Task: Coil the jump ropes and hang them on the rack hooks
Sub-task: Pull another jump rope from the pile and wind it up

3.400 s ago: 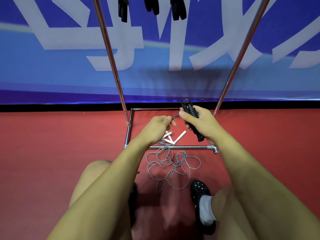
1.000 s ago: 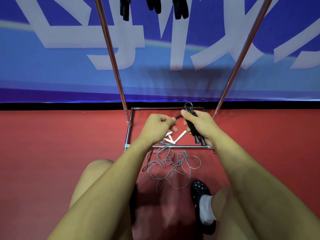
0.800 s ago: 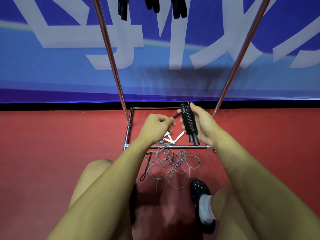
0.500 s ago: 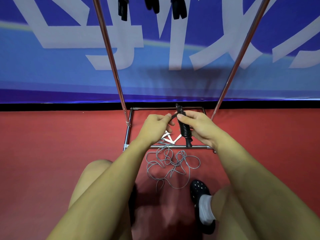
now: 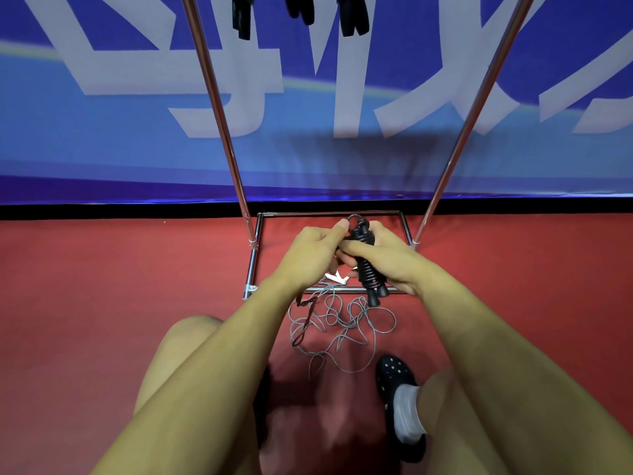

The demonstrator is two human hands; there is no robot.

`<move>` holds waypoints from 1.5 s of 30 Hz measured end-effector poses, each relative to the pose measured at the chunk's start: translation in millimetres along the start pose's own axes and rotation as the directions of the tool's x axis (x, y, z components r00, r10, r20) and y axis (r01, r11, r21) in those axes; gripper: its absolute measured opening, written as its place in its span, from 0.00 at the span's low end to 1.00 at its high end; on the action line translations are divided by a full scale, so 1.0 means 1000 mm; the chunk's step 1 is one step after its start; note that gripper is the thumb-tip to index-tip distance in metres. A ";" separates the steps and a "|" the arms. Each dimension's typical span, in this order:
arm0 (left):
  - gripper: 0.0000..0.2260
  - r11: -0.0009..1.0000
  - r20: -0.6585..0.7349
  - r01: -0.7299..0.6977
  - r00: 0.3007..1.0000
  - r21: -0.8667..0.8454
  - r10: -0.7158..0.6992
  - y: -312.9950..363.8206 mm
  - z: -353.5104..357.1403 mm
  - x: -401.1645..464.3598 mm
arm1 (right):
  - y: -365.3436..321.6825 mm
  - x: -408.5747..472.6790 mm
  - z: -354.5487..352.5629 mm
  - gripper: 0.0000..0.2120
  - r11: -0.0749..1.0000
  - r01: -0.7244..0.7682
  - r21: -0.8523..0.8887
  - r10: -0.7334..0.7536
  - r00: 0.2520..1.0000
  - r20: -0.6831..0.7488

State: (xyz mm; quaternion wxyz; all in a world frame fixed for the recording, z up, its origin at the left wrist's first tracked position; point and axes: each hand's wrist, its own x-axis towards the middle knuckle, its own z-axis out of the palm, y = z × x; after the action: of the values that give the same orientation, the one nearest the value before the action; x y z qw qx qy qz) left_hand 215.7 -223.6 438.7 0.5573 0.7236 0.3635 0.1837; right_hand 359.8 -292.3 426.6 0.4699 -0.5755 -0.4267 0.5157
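A black jump rope [image 5: 368, 272], its cord wound around the two handles, is held low in front of the metal rack [image 5: 219, 108]. My right hand [image 5: 387, 260] grips the bundle around its middle. My left hand [image 5: 313, 252] pinches the cord near the bundle's top, and a dark loose end [image 5: 303, 323] hangs below my left wrist. A grey jump rope [image 5: 342, 330] lies tangled on the red floor, its white handles [image 5: 337, 277] beside the rack's base bar. Black handles of hung ropes [image 5: 349, 15] dangle at the top.
The rack's base frame [image 5: 253, 265] rests on the red floor against a blue banner wall [image 5: 102, 132]. Two slanted poles rise left and right of my hands. My knees and a black shoe [image 5: 397, 375] are close below the grey rope.
My left hand has moved right to meet the bundle at its top. My right hand turned the black bundle and shifted its grip; more cord is wound on it than 3.4 s ago.
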 end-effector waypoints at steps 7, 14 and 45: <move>0.27 0.999 0.020 0.035 0.999 -0.038 -0.035 -0.004 0.000 0.004 | 0.011 0.006 -0.009 0.14 0.989 0.030 -0.147 -0.034 0.999 -0.027; 0.27 0.980 0.030 0.197 0.980 0.038 -0.199 -0.010 -0.009 0.008 | 0.005 0.008 -0.025 0.05 1.000 0.004 -0.004 -0.005 0.940 -0.342; 0.09 0.978 -0.085 0.079 0.992 -0.191 -0.097 -0.009 -0.011 0.010 | 0.000 0.000 -0.036 0.05 0.990 -0.037 0.135 0.066 0.974 -0.218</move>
State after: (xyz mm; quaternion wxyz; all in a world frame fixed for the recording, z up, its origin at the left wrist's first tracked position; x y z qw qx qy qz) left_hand 211.8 -207.3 431.9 0.6129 0.6417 0.4020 0.2258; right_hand 395.7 -296.3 428.1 0.5373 -0.6087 -0.3220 0.4870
